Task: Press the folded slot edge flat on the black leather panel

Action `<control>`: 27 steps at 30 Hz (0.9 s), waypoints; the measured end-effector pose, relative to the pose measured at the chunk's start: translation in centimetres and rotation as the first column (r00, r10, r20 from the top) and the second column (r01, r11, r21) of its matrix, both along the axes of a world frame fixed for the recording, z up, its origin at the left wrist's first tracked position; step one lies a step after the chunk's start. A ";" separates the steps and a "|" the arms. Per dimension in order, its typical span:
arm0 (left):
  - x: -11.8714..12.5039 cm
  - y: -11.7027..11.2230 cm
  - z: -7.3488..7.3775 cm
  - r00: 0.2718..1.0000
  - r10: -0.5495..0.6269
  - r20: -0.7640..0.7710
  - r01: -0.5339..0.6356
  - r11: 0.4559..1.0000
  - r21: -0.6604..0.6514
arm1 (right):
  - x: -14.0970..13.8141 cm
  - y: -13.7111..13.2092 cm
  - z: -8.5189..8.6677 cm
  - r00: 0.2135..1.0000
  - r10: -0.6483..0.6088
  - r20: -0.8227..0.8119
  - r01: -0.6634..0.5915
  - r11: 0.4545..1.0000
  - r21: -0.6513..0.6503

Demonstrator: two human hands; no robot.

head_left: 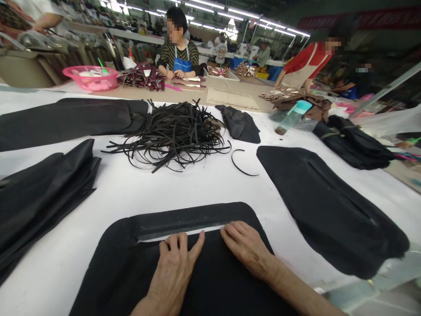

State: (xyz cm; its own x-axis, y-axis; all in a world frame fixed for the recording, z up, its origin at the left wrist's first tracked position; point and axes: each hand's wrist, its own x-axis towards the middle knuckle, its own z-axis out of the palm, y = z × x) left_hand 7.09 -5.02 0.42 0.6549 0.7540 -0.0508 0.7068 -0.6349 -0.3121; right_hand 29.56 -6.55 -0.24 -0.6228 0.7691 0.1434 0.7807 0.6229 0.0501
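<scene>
A black fabric panel point(226, 281) with rounded corners lies before me, with a long slot near its far edge through which a white strip point(205, 229) shows. My left hand point(176, 267) rests on the panel, bent fingertips against the slot's near edge and thumb spread away from them. At the slot's right end, my right hand point(246, 248) has its fingers close together and curled onto the panel's edge; its thumb is hidden.
Beyond my hands lies a heap of black strips point(184, 131), with one loose strip point(241, 164) beside it. Another slotted black panel point(322, 202) is at right. Folded black sheets point(49, 184) lie at left. A bottle point(292, 117) stands tilted farther back. Several people work beyond.
</scene>
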 end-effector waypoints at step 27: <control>-4.7 0.9 -0.5 0.955 -0.205 0.216 0.198 0.979 0.053 | 2.7 -1.7 -2.5 0.987 -0.157 0.015 0.149 0.961 0.232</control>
State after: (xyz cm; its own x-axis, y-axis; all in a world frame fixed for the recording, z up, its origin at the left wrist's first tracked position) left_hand 2.35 -4.16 -0.09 0.7855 0.6045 0.1325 0.6188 -0.7634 -0.1851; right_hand 32.29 -8.20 -2.76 -0.5075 0.8046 0.3082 0.8614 0.4647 0.2051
